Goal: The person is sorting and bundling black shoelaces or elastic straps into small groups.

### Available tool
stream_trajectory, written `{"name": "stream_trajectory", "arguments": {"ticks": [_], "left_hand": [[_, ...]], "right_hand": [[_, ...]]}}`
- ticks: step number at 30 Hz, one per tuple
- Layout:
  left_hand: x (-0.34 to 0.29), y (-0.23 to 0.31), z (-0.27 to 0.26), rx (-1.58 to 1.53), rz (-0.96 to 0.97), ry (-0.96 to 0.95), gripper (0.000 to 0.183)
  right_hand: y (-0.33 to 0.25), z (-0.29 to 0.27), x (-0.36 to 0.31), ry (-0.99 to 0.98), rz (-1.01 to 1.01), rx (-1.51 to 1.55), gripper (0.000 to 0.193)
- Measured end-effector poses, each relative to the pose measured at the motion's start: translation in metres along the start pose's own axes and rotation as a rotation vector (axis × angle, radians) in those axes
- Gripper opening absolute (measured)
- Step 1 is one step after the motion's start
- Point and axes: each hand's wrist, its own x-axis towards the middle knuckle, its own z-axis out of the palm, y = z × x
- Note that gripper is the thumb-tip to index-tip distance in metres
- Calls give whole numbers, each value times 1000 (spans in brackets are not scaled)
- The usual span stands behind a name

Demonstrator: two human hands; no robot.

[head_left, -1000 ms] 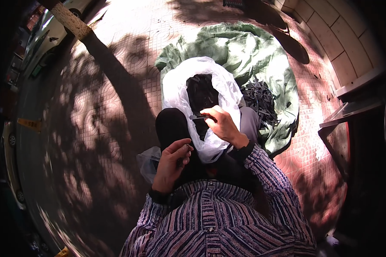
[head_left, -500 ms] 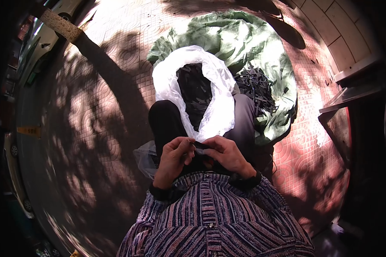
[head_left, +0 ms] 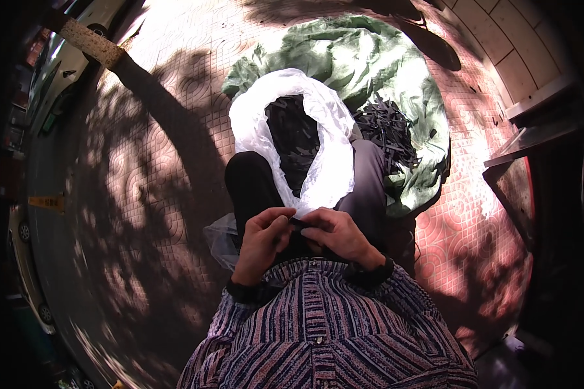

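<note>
Over my lap, my left hand (head_left: 264, 240) and my right hand (head_left: 339, 235) meet, fingertips almost touching. Between them they pinch a small black strip (head_left: 298, 222), most of it covered by the fingers. Just beyond the hands, a white plastic bag (head_left: 336, 152) stands open between my knees. Dark strips (head_left: 294, 139) fill its inside. To the right of the bag, a heap of loose black strips (head_left: 389, 129) lies on a spread green woven sack (head_left: 363, 55).
A clear plastic bag (head_left: 221, 241) sits beside my left leg. Patterned paving (head_left: 156, 168) surrounds me. A tree trunk (head_left: 87, 40) rises at the upper left, near parked cars (head_left: 68, 71). At the right are a tiled wall (head_left: 512, 48) and a metal ledge (head_left: 529, 144).
My right fingers have shifted slightly left, closer to the left ones, and the black strip between them shows less of its length. Bag and heap have stayed in place.
</note>
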Motion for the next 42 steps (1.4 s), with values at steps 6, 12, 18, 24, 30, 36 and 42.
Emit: {"name": "stream_trajectory", "arguments": {"ticks": [6,12,18,24,30,36,42], "left_hand": [[-7,7,-1,212,58,-56,23],[-12,7,-3,344,74,-29,21],[-15,9,-4,439,99,-28,22],[-16,7,2,520,183,-78,22],[-10,4,11,509,195,6,19],[-1,-12,7,593,434,87,16],[-4,-11,16,916,512,115,12]], "right_hand": [[-6,-4,0,-95,105,155,25],[-23,-3,3,-100,120,272,31],[-19,-12,4,-265,220,64,21],[-20,-5,6,-242,233,130,17],[-7,-9,12,-272,324,394,19],[-21,28,6,174,-385,-708,27],[4,24,15,307,-500,-848,25]]}}
